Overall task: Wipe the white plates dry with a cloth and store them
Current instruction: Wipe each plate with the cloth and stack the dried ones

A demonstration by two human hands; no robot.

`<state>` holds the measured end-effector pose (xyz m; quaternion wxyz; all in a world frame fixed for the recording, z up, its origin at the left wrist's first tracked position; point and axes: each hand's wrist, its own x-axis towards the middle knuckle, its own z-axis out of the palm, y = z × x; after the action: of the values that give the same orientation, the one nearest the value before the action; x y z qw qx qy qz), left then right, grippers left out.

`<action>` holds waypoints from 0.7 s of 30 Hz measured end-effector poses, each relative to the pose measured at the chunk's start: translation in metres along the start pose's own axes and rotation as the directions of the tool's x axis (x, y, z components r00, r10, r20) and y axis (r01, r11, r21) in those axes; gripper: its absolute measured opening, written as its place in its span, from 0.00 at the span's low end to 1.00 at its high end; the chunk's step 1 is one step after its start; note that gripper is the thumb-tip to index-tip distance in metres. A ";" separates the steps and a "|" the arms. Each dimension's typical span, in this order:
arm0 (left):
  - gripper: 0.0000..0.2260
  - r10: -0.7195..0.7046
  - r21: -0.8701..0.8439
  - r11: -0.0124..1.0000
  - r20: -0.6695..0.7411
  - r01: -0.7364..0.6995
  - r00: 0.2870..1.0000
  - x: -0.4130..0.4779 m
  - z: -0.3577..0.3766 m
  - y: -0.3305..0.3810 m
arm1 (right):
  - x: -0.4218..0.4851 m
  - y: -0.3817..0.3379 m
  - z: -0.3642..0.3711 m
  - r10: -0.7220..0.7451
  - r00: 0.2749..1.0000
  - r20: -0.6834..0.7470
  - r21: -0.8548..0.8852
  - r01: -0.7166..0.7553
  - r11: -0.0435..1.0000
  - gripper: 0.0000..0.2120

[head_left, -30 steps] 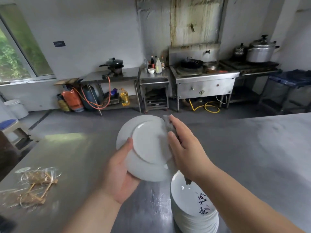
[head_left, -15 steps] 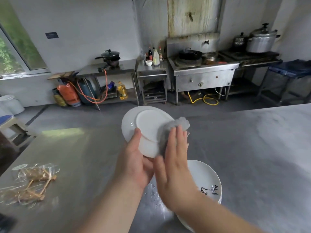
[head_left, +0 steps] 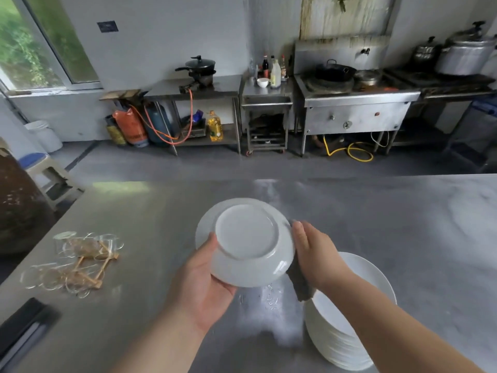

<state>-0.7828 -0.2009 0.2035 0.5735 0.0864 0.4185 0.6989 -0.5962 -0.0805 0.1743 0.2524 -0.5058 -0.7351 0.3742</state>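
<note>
Head view: a white plate (head_left: 246, 240) is held above a steel worktop (head_left: 134, 211), tilted with its underside turned toward the camera; it is gripped at its lower left rim by the left hand (head_left: 200, 286), thumb laid on the underside and fingers hidden behind. The right hand (head_left: 317, 254) is set against the plate's right rim with a grey cloth (head_left: 300, 284) under the palm, one end hanging down; whether the fingers are curled round the cloth or only pressed flat cannot be told, as they are blurred. A stack of white plates (head_left: 333, 335) stands on the worktop just below the right forearm; drops of water (head_left: 270, 297) lie beside it.

The wiping of the underside is judged to be in hand, with storing yet to come. A wet rim held by one hand alone could be let slip; the plate would then fall onto the stack or the worktop and could be chipped. The stack could also be knocked by the forearm passing close above it.
</note>
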 end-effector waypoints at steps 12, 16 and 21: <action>0.19 -0.105 0.051 0.992 -0.155 0.115 0.982 -0.001 -0.168 0.038 | 0.005 -0.010 0.150 0.259 0.884 0.389 -0.422 -0.079 0.903 0.22; 0.19 -0.177 0.042 0.981 -0.176 0.187 0.968 0.016 -0.199 0.037 | 0.006 -0.016 0.172 0.282 0.903 0.323 -0.425 -0.128 0.896 0.12; 0.20 -0.276 0.075 0.954 -0.156 0.290 0.948 0.036 -0.214 0.027 | -0.003 -0.014 0.176 0.424 0.850 0.312 -0.201 -0.378 0.904 0.23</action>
<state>-0.9430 -0.2731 0.0735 0.6313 0.0026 0.5005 0.5924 -0.7347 -0.1379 0.0817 0.0004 -0.5893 -0.6690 0.4529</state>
